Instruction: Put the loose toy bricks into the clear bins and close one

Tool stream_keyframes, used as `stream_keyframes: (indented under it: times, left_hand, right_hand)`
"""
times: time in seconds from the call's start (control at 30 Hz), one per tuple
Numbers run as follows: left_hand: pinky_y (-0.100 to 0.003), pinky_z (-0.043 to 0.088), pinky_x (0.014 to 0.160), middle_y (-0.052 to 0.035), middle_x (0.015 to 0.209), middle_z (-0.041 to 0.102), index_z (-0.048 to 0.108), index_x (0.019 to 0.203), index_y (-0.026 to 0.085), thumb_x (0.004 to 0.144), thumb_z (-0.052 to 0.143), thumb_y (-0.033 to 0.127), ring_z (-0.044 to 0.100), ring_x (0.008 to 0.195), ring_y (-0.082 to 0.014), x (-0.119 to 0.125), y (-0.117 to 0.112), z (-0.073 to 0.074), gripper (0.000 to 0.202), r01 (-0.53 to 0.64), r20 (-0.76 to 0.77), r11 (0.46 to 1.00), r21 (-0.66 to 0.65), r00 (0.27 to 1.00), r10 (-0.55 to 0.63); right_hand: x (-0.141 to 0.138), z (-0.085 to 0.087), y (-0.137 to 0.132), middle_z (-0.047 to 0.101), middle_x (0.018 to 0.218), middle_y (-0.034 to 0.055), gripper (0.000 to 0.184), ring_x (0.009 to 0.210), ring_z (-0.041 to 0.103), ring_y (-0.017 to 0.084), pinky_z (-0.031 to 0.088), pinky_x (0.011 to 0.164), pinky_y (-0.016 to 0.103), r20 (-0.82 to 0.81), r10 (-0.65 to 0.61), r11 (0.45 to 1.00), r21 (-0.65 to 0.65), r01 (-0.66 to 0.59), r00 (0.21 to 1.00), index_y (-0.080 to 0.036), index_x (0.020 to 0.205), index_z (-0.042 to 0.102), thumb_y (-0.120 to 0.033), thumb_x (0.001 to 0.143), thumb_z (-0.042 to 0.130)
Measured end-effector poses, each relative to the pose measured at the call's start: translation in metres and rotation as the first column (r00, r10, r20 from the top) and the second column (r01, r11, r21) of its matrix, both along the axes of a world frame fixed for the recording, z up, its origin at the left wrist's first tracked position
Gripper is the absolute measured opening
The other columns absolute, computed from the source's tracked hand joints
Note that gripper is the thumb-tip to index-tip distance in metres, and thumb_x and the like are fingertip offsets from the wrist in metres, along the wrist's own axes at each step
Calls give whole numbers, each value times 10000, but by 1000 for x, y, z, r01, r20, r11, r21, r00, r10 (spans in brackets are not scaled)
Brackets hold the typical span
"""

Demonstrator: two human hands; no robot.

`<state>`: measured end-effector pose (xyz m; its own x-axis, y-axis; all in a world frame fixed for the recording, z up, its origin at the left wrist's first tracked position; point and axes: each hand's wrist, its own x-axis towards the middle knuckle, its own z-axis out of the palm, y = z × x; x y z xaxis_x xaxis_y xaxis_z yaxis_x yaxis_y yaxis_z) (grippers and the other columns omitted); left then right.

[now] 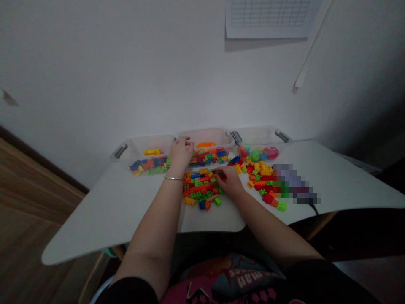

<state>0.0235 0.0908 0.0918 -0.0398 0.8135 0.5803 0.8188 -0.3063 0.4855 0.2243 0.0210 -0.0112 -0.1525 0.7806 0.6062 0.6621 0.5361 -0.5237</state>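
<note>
Left hand (182, 153) raised at left end of middle bin (205, 134), fingers curled, right hand (229, 180) lower before that bin, fingertips at bricks (202, 188), both grips unclear

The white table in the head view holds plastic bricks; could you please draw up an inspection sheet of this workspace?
Surface: white tabletop, rounded front-left corner.
Job's things: multicoloured plastic bricks, lying before three clear plastic bins holding more pieces.
Clutter: pixelated object at right, unidentifiable.
Hands: left hand by the middle bin; right hand at the bricks.
Cables: thin dark cord or strap, unclear which.
Surroundings: pale wall, white gridded paper sheet.
</note>
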Motion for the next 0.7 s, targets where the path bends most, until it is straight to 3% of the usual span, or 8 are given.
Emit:
stream_keyframes:
  times: [0.1, 0.27, 0.4, 0.5, 0.7]
  left_hand:
    - [-397, 416, 1017, -107, 1183, 661, 560, 1226, 156, 864, 538, 287, 580, 1125, -237, -6, -6, -6, 385, 136, -11, 985, 104, 991, -135]
    - [-428, 353, 1067, -81, 1256, 612, 615, 1165, 211, 879, 523, 256, 504, 1201, -252, -4, -40, -16, 304, 118, -124, 972, 205, 988, -94]
    - [-443, 379, 1021, -69, 1126, 659, 675, 1080, 253, 897, 505, 245, 514, 1122, -258, 10, -67, -37, 250, 197, -280, 974, 112, 947, -160]
    - [-424, 427, 947, -69, 1074, 671, 683, 1085, 245, 892, 510, 246, 531, 1055, -261, 17, -73, -55, 259, 261, -405, 965, -1, 883, -239]
    - [-440, 440, 910, -83, 1119, 669, 685, 1089, 225, 884, 512, 219, 537, 1062, -283, 11, -68, -72, 268, 111, -447, 992, -54, 886, -123]
  right_hand:
    - [0, 0, 0, 695, 927, 69, 214, 933, 601, 255, 473, 878, 427, -13, 1, 1000, 8, -1, 1000, -217, 1019, 649, -218, 822, 565]
    - [-1, -1, 1, 691, 923, 78, 202, 923, 595, 260, 478, 868, 430, -20, -13, 1000, 10, 13, 1000, -206, 1001, 651, -212, 816, 571]
    - [-1, -1, 1, 691, 923, 75, 207, 919, 594, 262, 474, 870, 439, -14, -31, 1000, -3, 31, 999, -217, 995, 657, -209, 806, 571]
    - [-1, -2, 1, 692, 926, 84, 203, 914, 597, 263, 476, 865, 440, -8, -43, 999, -2, 43, 999, -203, 974, 665, -195, 795, 571]
    - [-1, -4, 3, 693, 922, 93, 184, 919, 599, 265, 475, 857, 433, -4, -44, 999, 4, 44, 999, -189, 956, 670, -199, 800, 574]
